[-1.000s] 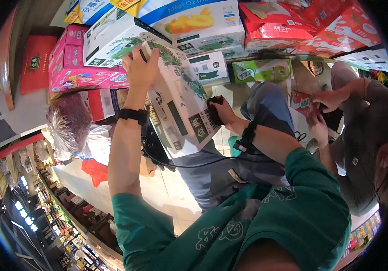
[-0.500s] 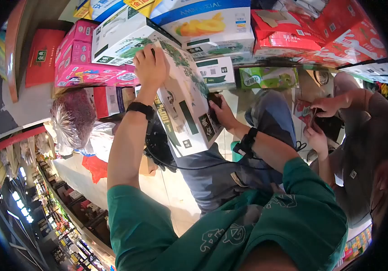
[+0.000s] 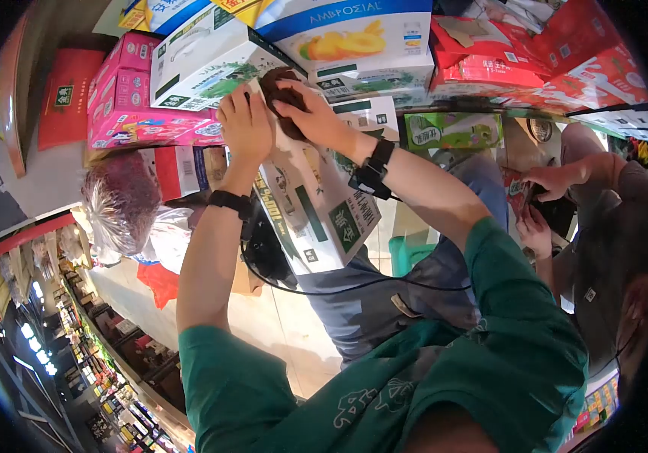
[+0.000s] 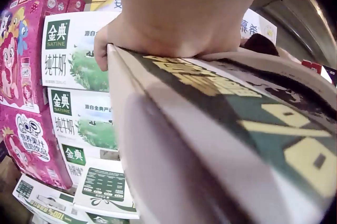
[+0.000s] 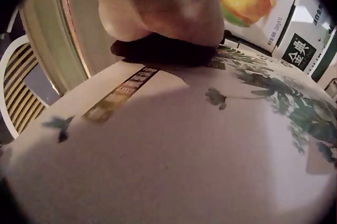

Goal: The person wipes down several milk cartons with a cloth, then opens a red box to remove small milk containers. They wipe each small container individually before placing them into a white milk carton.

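Note:
A white milk carton box with green leaf prints stands tilted over the person's knees. The left hand grips its far end, with fingers bent over the edge; in the left wrist view that hand lies across the box's top edge. In the right hand is a dark brown cloth, pressed on the far end of the box beside the left hand. Close up in the right wrist view, the cloth lies flat under the palm against the printed white face.
Milk cartons, pink drink boxes and red boxes are stacked behind. A green carton lies on the floor at right, near another person's hands. A clear bag of dark red goods sits at left. A cable hangs across the lap.
The right hand has carried the cloth from the box's right side up to its far end, next to the left hand. The left hand stays on the far edge.

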